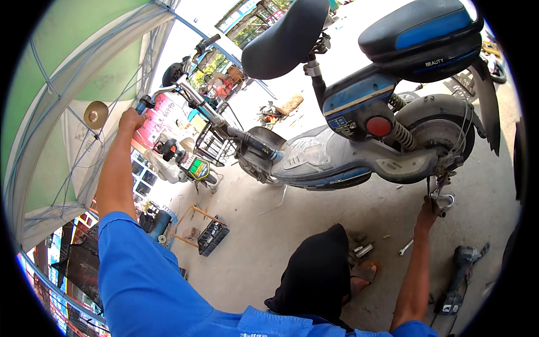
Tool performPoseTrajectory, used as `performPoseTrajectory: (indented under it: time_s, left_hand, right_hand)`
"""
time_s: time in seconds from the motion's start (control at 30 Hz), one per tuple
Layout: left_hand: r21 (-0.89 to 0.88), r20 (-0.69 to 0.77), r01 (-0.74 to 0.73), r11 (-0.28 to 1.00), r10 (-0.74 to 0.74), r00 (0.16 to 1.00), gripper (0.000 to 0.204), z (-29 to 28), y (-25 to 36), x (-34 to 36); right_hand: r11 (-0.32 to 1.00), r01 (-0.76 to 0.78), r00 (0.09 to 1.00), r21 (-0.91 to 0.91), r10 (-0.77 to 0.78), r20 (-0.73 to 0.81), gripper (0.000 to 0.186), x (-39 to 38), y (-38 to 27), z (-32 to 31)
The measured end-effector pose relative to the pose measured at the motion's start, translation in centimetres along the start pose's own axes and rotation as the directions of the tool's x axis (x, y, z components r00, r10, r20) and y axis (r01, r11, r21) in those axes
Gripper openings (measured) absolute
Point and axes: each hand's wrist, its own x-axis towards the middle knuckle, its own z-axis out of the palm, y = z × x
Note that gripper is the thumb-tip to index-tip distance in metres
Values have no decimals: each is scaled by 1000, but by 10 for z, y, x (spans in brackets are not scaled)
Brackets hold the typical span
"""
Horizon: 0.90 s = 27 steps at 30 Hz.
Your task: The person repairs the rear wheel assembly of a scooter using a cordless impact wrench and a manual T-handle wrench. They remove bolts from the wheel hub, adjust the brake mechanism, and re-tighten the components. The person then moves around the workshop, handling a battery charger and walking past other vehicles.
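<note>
A grey, black and blue electric scooter (306, 147) stands across the view, its front to the left. My left hand (132, 119) is closed round the handlebar grip (146, 103), with my arm stretched out. Low by the hub of the rear wheel (441, 121), my right hand (428, 211) is closed at some metal parts; what its fingers hold is hard to make out. A shiny bent metal tube (447, 201) shows right beside it. Above the rear wheel sits a black and blue top box (421, 36), and ahead of that a black saddle (286, 39).
On the floor by my right arm lie a cordless power tool (461, 275), a wrench (405, 247) and small metal cylinders (364, 250). A black crate (213, 236) stands left of my knee. Another scooter (196, 168) is parked beyond the front wheel. A green and white canopy (73, 62) hangs at left.
</note>
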Motion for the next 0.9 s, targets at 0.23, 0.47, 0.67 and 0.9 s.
performPoseTrajectory:
  time_s: [0.23,0.47,0.67,0.9]
  left_hand:
    - [-243,380,-32,969,125,916,93,-10,-2,52]
    - [-418,764,468,779,22,645,111,45,-62,111]
    - [-464,787,421,779,144,600,119,29,-30,102]
    - [-447,662,488,750,-90,744,84,33,-28,96]
  right_hand:
    - [989,120,989,-91,-127,-76,18,-6,-20,6]
    - [981,122,989,-151,-134,-71,19,-30,-34,17]
    - [964,231,952,-130,-251,-175,17,-17,-22,-7]
    - [970,99,988,-224,-122,-95,20,-29,-26,-2]
